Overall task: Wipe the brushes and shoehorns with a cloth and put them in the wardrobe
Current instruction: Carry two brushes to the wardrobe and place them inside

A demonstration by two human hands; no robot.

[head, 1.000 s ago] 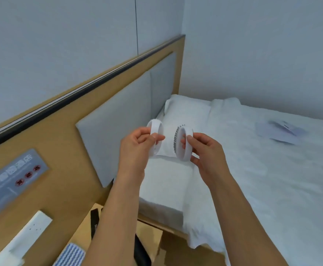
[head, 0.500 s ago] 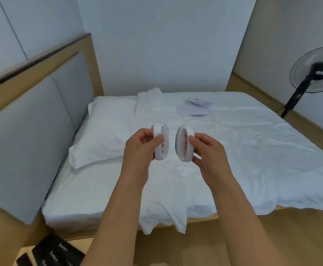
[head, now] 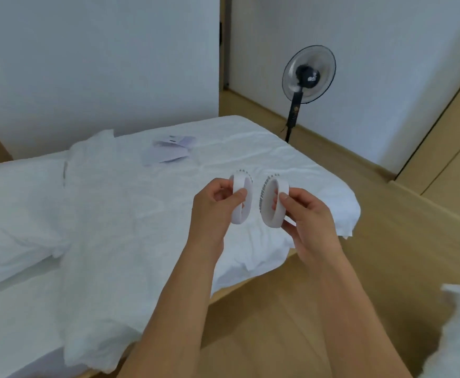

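brushes: left brush [head: 242, 199] pinched by left hand [head: 212, 211] | right brush [head: 273, 203] pinched by right hand [head: 309, 222]

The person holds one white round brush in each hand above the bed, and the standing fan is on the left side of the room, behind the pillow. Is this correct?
Not fully. The left hand and right hand do each hold a white round brush above the bed, but the standing fan is on the right, on the floor past the bed's far corner, not behind the pillow. The head view shows this.
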